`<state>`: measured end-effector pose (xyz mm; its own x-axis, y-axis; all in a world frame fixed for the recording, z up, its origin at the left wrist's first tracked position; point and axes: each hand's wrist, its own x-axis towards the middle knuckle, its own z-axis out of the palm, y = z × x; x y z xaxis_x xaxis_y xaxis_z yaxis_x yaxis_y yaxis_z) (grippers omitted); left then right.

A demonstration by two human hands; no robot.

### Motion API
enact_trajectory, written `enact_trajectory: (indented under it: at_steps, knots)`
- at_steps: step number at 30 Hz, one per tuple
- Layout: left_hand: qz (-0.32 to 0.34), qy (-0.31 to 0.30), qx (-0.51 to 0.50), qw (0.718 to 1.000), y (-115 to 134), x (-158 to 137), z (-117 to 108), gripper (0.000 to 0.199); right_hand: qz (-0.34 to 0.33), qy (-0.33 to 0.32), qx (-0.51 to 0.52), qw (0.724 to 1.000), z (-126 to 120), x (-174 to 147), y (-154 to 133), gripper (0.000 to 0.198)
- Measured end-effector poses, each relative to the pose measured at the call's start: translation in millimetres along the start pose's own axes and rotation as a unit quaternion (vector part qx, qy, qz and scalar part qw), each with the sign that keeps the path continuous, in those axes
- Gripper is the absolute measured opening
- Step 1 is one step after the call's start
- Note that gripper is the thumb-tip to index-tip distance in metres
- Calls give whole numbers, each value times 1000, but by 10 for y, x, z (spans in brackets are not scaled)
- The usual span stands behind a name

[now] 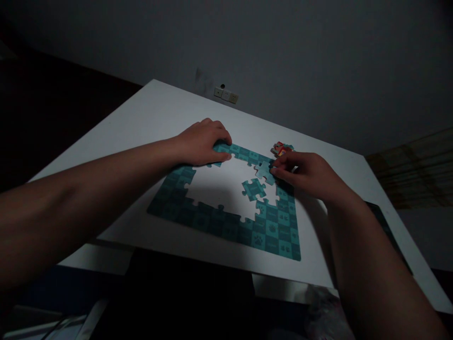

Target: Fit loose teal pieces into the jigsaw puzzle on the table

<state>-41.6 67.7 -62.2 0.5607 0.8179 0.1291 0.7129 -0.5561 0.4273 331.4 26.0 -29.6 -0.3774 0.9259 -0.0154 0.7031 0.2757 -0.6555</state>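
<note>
Left hand (205, 142) partly hides puzzle frame (272, 229)

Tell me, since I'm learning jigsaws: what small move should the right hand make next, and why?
Perhaps press the puzzle piece under the right hand: it lies at the inner edge of the teal border, but whether its tabs are locked is unclear.

A teal checkered puzzle (272, 228) with paw prints lies flat near the front edge of the counter (170, 115), its middle unfilled. One loose piece (253, 190) sits askew inside the gap; a paler piece (263, 171) is beyond it, towards the counter's back edge.
</note>
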Motion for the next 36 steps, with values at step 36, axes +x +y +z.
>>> enact_trajectory:
  at_steps: [36]
  knots:
    - [2,-3,10,1000,-12,8,8,60,-19,-77,0,997,-94,-48,16,47]
